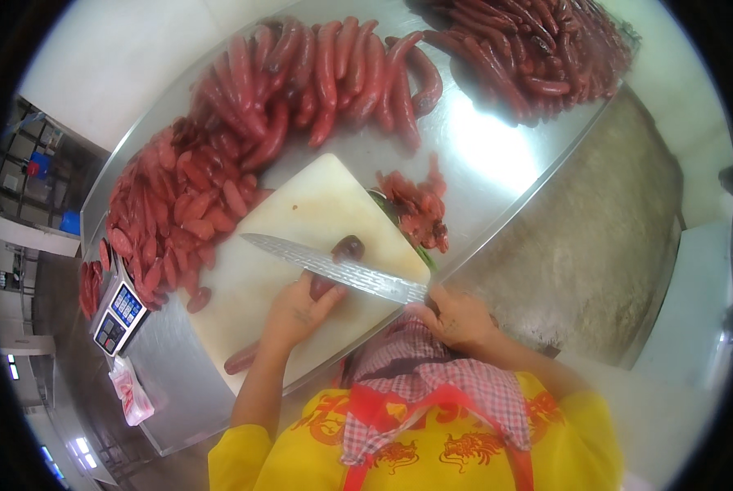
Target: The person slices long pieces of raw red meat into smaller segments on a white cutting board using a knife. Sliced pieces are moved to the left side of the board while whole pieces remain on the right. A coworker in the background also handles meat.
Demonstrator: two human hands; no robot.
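Observation:
A thick red sausage [348, 248] lies on the white cutting board [278, 237], pinned by the fingers of my left hand [295, 313]. The handle of a long knife [387, 286] is in my right hand [458, 319], at the board's right edge. Its dimpled blade crosses over the sausage, with the tip pointing left; whether it has cut in, I cannot tell. Another sausage piece [241, 358] rests at the board's near left edge, and a small cut piece [199, 299] is on its left side.
Cut sausage pieces [166, 217] are heaped left of the board, with whole sausages [334, 74] behind. More sausages [538, 61] lie at the far right. Red peelings [415, 200] sit beside the board on the metal table [481, 159]. A scale [121, 313] and plastic bag [129, 394] are at left.

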